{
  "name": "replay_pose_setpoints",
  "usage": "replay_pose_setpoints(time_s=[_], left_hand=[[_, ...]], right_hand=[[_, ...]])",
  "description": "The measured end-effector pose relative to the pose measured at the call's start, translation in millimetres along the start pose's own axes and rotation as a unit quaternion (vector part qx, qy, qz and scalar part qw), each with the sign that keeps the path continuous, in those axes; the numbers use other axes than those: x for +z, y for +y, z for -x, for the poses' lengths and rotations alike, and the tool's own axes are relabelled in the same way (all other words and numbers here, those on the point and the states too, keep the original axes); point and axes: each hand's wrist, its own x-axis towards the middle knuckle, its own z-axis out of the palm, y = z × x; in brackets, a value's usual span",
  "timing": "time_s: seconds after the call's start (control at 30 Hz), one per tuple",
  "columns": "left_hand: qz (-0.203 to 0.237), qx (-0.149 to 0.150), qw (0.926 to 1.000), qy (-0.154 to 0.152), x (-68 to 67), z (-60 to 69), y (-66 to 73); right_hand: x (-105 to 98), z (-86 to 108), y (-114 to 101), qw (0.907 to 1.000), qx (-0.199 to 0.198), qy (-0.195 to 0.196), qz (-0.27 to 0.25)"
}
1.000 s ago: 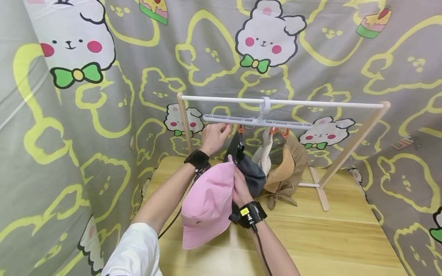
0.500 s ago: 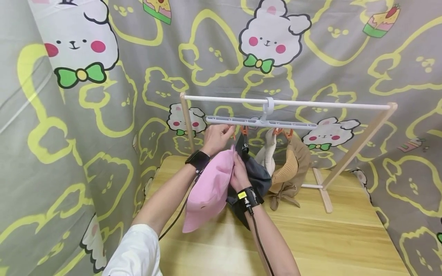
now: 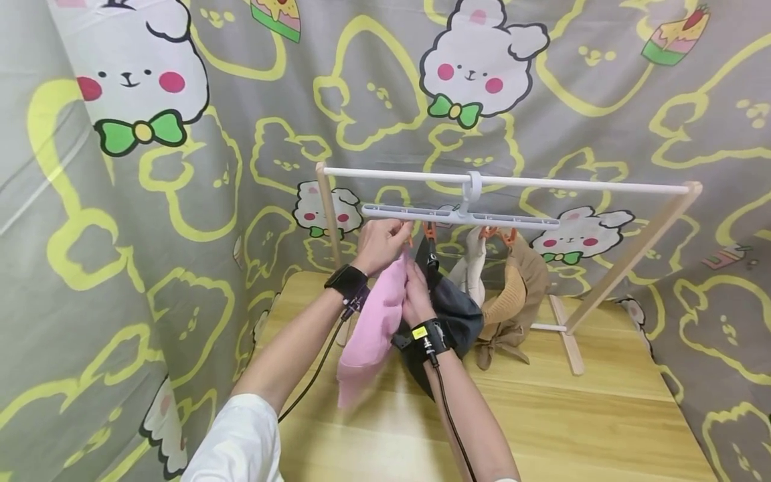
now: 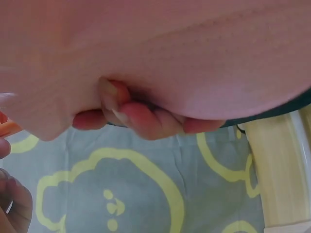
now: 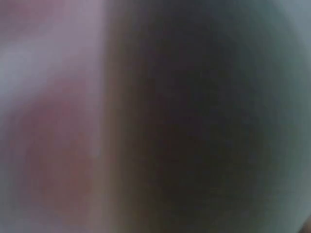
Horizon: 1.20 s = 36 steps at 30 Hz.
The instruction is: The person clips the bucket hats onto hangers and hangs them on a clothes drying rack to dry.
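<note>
A pink bucket hat [image 3: 376,321] hangs folded and edge-on below the left end of the grey hanger [image 3: 415,213]. My right hand [image 3: 415,294] grips the hat's brim; in the left wrist view its curled fingers [image 4: 146,116] show at the brim's edge. With my left hand [image 3: 381,244] I pinch an orange clip [image 3: 410,234] under the hanger, and the hat's upper tip is close beneath it. Whether the clip bites the fabric is hidden. A dark hat [image 3: 452,308] hangs from another orange clip, just right of my right hand. The right wrist view is dark and blurred.
A cream hat [image 3: 476,264] and a brown hat [image 3: 530,281] with a tied bow hang farther right from orange clips. The hanger hooks onto the white rail [image 3: 560,183] of a wood-legged rack. Below is a wooden table [image 3: 578,428]; a patterned curtain [image 3: 373,80] stands behind.
The pink hat has turned from broadside to edge-on, and its top has risen toward the clip at my left hand. My right hand has moved slightly up with it; my left stays under the hanger.
</note>
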Motion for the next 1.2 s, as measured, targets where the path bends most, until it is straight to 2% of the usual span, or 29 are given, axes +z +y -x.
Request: replay_pose_setpoints(time_s=[0.27, 0.37, 0.53, 0.63, 0.73, 0.8, 0.9, 1.07, 1.2], left_hand=[[0.0, 0.005, 1.0, 0.005, -1.6, -0.5, 0.9], [0.0, 0.001, 1.0, 0.0, -2.5, -0.4, -0.2], [-0.004, 0.006, 1.0, 0.004, -2.6, 1.5, -1.5], [-0.004, 0.01, 0.9999, 0.005, -2.5, 2.5, -0.5], [-0.007, 0.003, 1.0, 0.002, -2.4, 4.3, 2.1], [-0.01, -0.003, 0.9999, 0.001, -1.2, 6.5, 3.4], [-0.017, -0.009, 0.9998, 0.007, 0.0, 9.7, 4.6], [-0.029, -0.019, 0.999, 0.028, 1.6, 12.0, 2.0], [-0.036, -0.021, 0.9986, 0.034, 3.4, 12.4, -1.8]], right_hand=[[-2, 2.5, -5, 0.9999, 0.004, 0.014, 0.0], [1, -1.4, -10, 0.9999, 0.002, 0.01, 0.006], [7, -10.6, -20, 0.9993, 0.02, 0.008, 0.029], [11, -17.5, -28, 0.9993, 0.029, -0.007, -0.023], [15, -23.3, -34, 0.9947, 0.041, -0.027, -0.091], [15, -25.4, -37, 0.9927, 0.043, -0.03, -0.109], [15, -26.4, -38, 0.9961, 0.034, -0.017, -0.08], [15, -24.6, -38, 0.9996, 0.012, 0.013, 0.021], [13, -19.0, -35, 0.9972, 0.009, -0.003, 0.075]])
